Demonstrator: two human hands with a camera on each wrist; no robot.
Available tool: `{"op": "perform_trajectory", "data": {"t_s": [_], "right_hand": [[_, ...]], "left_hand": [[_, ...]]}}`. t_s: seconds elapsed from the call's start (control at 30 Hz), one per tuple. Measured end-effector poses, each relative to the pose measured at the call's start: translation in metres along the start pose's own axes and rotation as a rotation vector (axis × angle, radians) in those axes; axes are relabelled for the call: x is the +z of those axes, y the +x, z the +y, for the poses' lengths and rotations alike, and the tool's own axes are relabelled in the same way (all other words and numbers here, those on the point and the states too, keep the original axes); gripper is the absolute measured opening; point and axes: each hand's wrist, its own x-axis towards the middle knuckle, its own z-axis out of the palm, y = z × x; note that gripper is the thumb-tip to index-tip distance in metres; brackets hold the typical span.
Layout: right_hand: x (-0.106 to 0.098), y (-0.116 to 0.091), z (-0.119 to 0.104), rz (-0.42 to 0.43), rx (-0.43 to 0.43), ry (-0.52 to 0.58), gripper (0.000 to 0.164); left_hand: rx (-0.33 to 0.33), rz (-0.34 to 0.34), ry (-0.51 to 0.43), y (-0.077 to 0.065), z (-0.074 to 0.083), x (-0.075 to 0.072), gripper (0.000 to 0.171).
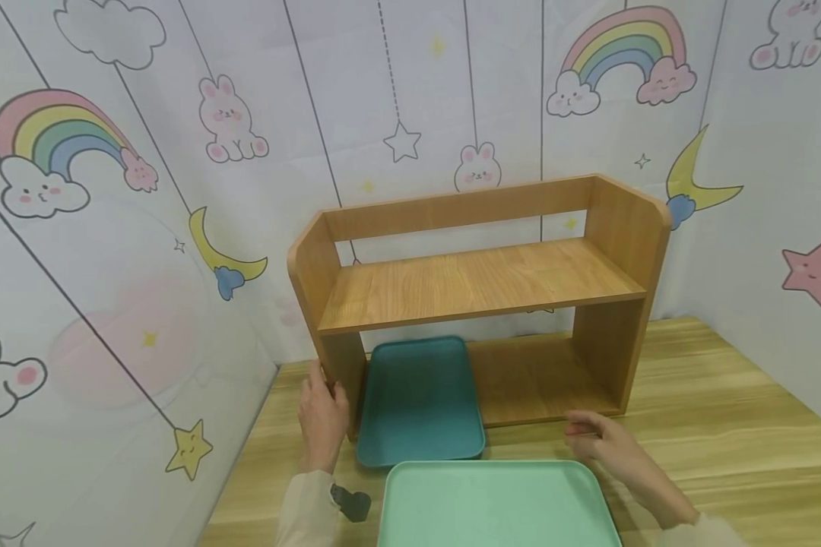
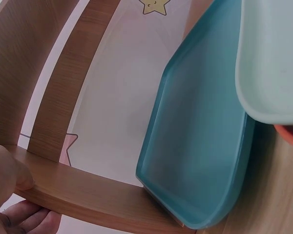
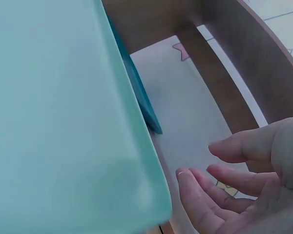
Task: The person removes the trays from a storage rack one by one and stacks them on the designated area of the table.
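Note:
A two-tier wooden desktop shelf (image 1: pixel 479 285) stands on the table. My left hand (image 1: pixel 323 418) holds the upright edge of its left side panel; in the left wrist view the thumb lies on one face and the fingers curl round the other. Beside that hand, a dark teal tray (image 1: pixel 420 403) sits in the left part of the lower tier, its front end jutting past the shelf. A light green tray (image 1: pixel 496 505) is nearer to me, overlapping the teal one in the wrist views. My right hand (image 1: pixel 605 444) hovers at the shelf's lower right front, fingers loosely bent around nothing.
The wood-grain table (image 1: pixel 718 425) extends right of the shelf. A white cloth printed with rainbows and rabbits (image 1: pixel 410 83) hangs behind and at both sides. Part of an orange-red object (image 2: pixel 290 134) shows under the light green tray in the left wrist view.

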Motion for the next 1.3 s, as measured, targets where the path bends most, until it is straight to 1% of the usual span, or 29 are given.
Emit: {"op": "perform_trajectory", "data": {"t_s": [0.1,0.27,0.33,0.5,0.63,0.77,0.83,0.97,1.1,1.3], "right_hand": [[0.005,0.004,-0.003,-0.001,-0.007,0.032,0.056],[0.014,0.015,-0.005,0.012,-0.011,0.056,0.054],[0.016,0.019,-0.005,-0.003,-0.016,0.063,0.054],[0.025,0.026,-0.005,-0.026,-0.004,0.079,0.054],[0.037,0.032,-0.007,-0.011,0.023,0.101,0.053],[0.049,0.041,-0.009,-0.013,0.033,0.106,0.052],[0.054,0.045,-0.009,-0.023,0.02,0.102,0.053],[0.064,0.05,-0.011,-0.042,0.033,0.12,0.053],[0.072,0.054,-0.013,-0.047,0.043,0.132,0.053],[0.08,0.059,-0.012,-0.055,0.045,0.121,0.054]], "left_hand": [[0.004,0.002,-0.003,0.0,0.0,0.0,0.042],[0.021,0.014,-0.007,0.0,0.0,0.0,0.042],[0.028,0.019,-0.005,0.0,-0.001,0.001,0.043],[0.035,0.029,0.001,-0.001,-0.001,0.001,0.043],[0.03,0.03,-0.004,-0.002,0.0,0.001,0.043],[0.019,0.018,-0.007,0.0,0.0,0.0,0.043],[0.02,0.016,-0.007,0.0,0.0,0.0,0.043],[0.027,0.019,-0.008,0.0,-0.001,0.0,0.042],[0.03,0.018,-0.007,0.0,-0.002,0.0,0.042],[0.041,0.024,-0.002,0.0,-0.003,0.001,0.042]]}}
